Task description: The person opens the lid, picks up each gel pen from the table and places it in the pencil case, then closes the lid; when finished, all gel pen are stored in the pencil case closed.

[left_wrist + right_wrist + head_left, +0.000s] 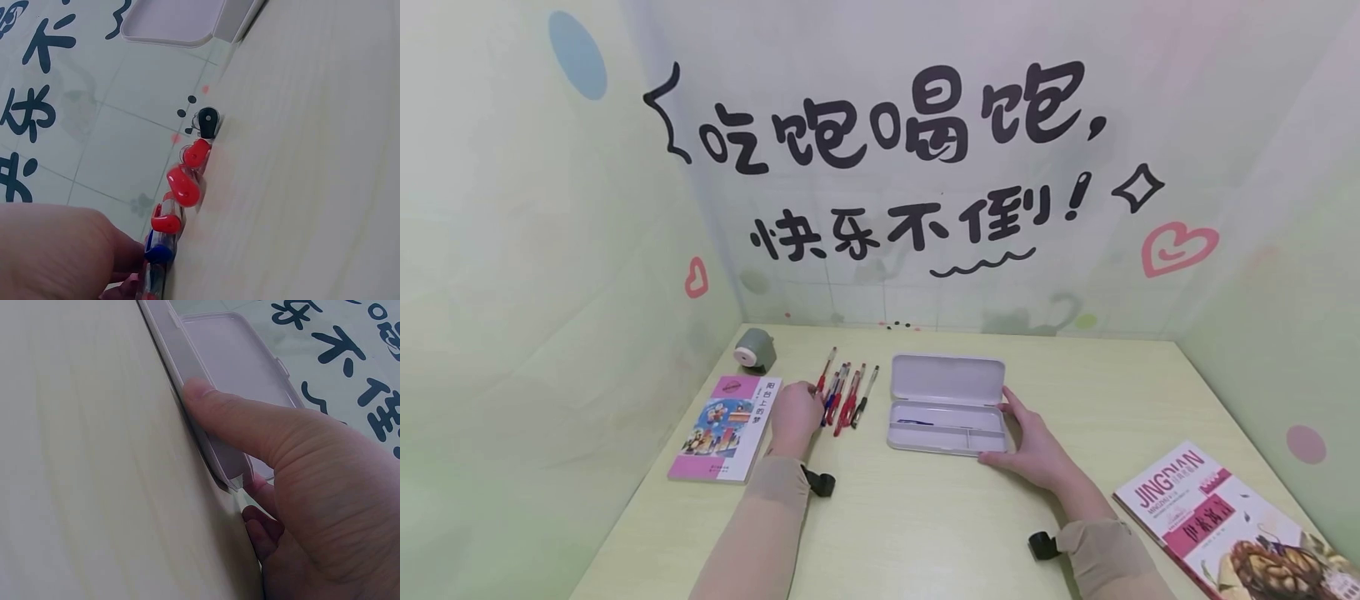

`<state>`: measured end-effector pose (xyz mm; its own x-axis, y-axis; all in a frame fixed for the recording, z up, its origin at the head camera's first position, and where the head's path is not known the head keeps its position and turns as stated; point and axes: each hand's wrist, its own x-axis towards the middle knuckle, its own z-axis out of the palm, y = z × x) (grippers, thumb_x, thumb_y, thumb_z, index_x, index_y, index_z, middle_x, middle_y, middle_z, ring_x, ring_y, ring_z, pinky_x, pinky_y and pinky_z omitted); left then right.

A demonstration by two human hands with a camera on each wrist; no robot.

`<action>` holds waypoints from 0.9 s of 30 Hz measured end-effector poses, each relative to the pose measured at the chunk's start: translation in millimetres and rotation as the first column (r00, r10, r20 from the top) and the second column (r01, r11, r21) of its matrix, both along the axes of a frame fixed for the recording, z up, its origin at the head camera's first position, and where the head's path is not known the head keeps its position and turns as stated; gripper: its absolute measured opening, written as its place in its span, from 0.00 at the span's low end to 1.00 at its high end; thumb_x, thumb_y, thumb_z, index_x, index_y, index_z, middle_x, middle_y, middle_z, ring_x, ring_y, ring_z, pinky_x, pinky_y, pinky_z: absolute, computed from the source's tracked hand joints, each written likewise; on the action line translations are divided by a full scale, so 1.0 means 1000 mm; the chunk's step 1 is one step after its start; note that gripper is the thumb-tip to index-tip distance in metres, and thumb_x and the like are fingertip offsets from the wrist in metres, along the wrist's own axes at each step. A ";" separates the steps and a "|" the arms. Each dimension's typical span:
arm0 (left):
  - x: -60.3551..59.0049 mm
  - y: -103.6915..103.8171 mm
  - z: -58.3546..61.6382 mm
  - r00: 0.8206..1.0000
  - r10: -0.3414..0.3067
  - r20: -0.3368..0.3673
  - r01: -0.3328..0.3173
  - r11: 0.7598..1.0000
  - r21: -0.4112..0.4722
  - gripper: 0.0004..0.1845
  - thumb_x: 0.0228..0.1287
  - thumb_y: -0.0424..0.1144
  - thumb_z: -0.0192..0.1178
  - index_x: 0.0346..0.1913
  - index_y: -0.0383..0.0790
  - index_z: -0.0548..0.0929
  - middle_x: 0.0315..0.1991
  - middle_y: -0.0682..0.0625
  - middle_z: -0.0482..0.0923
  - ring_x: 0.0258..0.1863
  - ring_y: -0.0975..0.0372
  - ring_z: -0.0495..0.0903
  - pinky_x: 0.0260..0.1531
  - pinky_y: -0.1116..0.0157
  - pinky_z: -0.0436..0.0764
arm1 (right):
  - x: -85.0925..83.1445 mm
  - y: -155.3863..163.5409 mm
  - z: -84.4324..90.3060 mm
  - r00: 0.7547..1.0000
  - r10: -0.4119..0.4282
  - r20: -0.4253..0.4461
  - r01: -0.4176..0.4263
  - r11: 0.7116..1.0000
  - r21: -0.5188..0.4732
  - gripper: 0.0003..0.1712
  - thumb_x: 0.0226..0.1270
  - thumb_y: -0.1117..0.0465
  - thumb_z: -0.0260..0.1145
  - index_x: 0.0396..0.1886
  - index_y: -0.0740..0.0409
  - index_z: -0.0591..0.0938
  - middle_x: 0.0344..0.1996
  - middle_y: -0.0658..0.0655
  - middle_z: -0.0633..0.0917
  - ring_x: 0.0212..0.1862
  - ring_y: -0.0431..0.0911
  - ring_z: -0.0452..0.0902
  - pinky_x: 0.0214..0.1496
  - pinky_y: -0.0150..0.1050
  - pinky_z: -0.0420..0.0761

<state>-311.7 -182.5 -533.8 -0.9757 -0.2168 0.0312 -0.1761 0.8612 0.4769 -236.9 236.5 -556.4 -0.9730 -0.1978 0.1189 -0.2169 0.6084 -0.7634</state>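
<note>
Looking from the head view: the left hand (795,414) rests at the near ends of a row of gel pens (844,393) on the worktop (925,517); whether its fingers pinch a pen cannot be told here.
Right hand, head view: the right hand (1033,446) lies spread against the right end of the open white pencil case (946,402), thumb on the near edge, fingers up the side.
Pencil case contents: one dark pen lies in the long tray; the lid stands tilted back.
Writing, head view: the book at the right (1232,525) reads "JINGDIAN"; the pink-covered book (727,427) by the left hand carries Chinese characters too small to read; large black Chinese lettering fills the wall. A grey pencil sharpener (755,347) stands behind the pink book.
Left wrist view: red, blue and black pen caps (185,186) lie side by side; the fingertips (122,262) touch the blue-capped pen, the grip itself hidden.
Right wrist view: the thumb (237,419) presses flat along the case's front wall (219,453), the other fingers curled round the corner, steadying it.
Handling, judged: the pens look light, stiff, smooth and apt to roll, best pinched mid-barrel; the case seems thin, hard plastic, light enough to slide, so it is best held at an end.
</note>
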 end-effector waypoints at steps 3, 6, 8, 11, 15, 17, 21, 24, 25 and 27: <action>-0.001 0.000 -0.001 1.000 0.001 -0.011 -0.001 1.000 0.006 0.15 0.81 0.41 0.63 0.57 0.34 0.89 0.52 0.38 0.92 0.53 0.45 0.90 0.57 0.46 0.88 | 0.000 0.000 0.000 1.000 -0.003 0.000 0.003 1.000 0.008 0.79 0.54 0.46 0.90 0.91 0.64 0.48 0.77 0.70 0.76 0.83 0.70 0.61 0.86 0.76 0.54; -0.001 0.002 0.001 0.999 0.004 -0.035 -0.004 1.000 0.004 0.16 0.81 0.41 0.62 0.58 0.33 0.89 0.51 0.37 0.91 0.52 0.45 0.90 0.55 0.46 0.88 | 0.001 0.000 0.000 1.000 -0.002 -0.002 0.002 1.000 0.013 0.78 0.55 0.46 0.90 0.91 0.64 0.48 0.78 0.69 0.76 0.83 0.70 0.61 0.86 0.76 0.55; 0.000 0.007 0.004 0.998 0.010 -0.056 -0.009 1.000 0.019 0.16 0.82 0.42 0.62 0.59 0.35 0.88 0.51 0.37 0.91 0.52 0.45 0.89 0.55 0.47 0.87 | 0.001 0.000 0.001 1.000 -0.003 -0.001 0.003 1.000 0.015 0.78 0.55 0.46 0.90 0.91 0.65 0.48 0.78 0.69 0.76 0.83 0.71 0.61 0.86 0.76 0.55; 0.002 0.017 0.011 0.996 0.008 -0.084 -0.004 0.999 0.052 0.16 0.82 0.43 0.62 0.62 0.38 0.87 0.53 0.38 0.88 0.50 0.46 0.87 0.51 0.48 0.87 | 0.001 0.000 0.001 1.000 -0.003 -0.003 0.003 1.000 0.020 0.78 0.55 0.45 0.90 0.91 0.65 0.48 0.78 0.69 0.76 0.83 0.70 0.61 0.86 0.76 0.55; 0.007 0.035 0.021 0.987 -0.027 -0.159 0.041 0.996 0.085 0.15 0.81 0.43 0.64 0.62 0.42 0.87 0.55 0.39 0.86 0.46 0.48 0.87 0.44 0.49 0.87 | 0.001 0.000 0.001 1.000 -0.002 -0.006 0.002 1.000 0.019 0.78 0.55 0.46 0.90 0.90 0.65 0.48 0.77 0.69 0.77 0.83 0.70 0.62 0.86 0.75 0.55; 0.010 0.044 0.024 0.977 -0.051 -0.207 0.068 0.995 0.075 0.14 0.81 0.43 0.65 0.61 0.44 0.88 0.55 0.41 0.86 0.44 0.50 0.87 0.43 0.50 0.87 | 0.001 0.000 0.001 1.000 -0.001 -0.005 0.001 1.000 0.016 0.78 0.54 0.46 0.90 0.90 0.65 0.48 0.77 0.69 0.77 0.83 0.70 0.62 0.86 0.75 0.54; 0.016 0.060 0.028 0.957 -0.111 -0.267 0.134 0.989 0.067 0.11 0.80 0.42 0.66 0.59 0.47 0.89 0.53 0.44 0.86 0.41 0.53 0.86 0.42 0.53 0.87 | 0.001 0.000 0.002 1.000 0.002 -0.004 -0.002 1.000 0.012 0.78 0.54 0.46 0.90 0.91 0.65 0.48 0.77 0.69 0.77 0.83 0.71 0.62 0.86 0.76 0.55; 0.021 0.070 0.030 0.943 -0.180 -0.279 0.204 0.977 0.058 0.10 0.80 0.41 0.66 0.59 0.49 0.89 0.53 0.47 0.84 0.41 0.55 0.85 0.42 0.55 0.87 | 0.001 0.000 0.002 1.000 0.003 -0.006 -0.003 1.000 0.013 0.78 0.55 0.45 0.90 0.91 0.65 0.48 0.77 0.69 0.77 0.83 0.70 0.62 0.86 0.76 0.55; 0.022 0.074 0.030 0.937 -0.209 -0.280 0.231 0.972 0.049 0.11 0.80 0.41 0.66 0.59 0.50 0.88 0.53 0.48 0.83 0.42 0.55 0.84 0.44 0.55 0.87 | 0.001 0.000 0.001 1.000 0.003 -0.007 -0.003 1.000 0.013 0.78 0.55 0.45 0.90 0.91 0.65 0.48 0.77 0.69 0.77 0.83 0.70 0.62 0.86 0.76 0.55; 0.026 0.080 0.031 0.924 -0.267 -0.273 0.285 0.958 0.028 0.10 0.80 0.41 0.67 0.58 0.51 0.89 0.52 0.49 0.83 0.45 0.56 0.84 0.46 0.55 0.87 | 0.000 0.001 0.001 1.000 0.003 -0.011 -0.003 1.000 0.019 0.78 0.55 0.44 0.90 0.91 0.65 0.49 0.77 0.69 0.77 0.83 0.71 0.62 0.85 0.76 0.56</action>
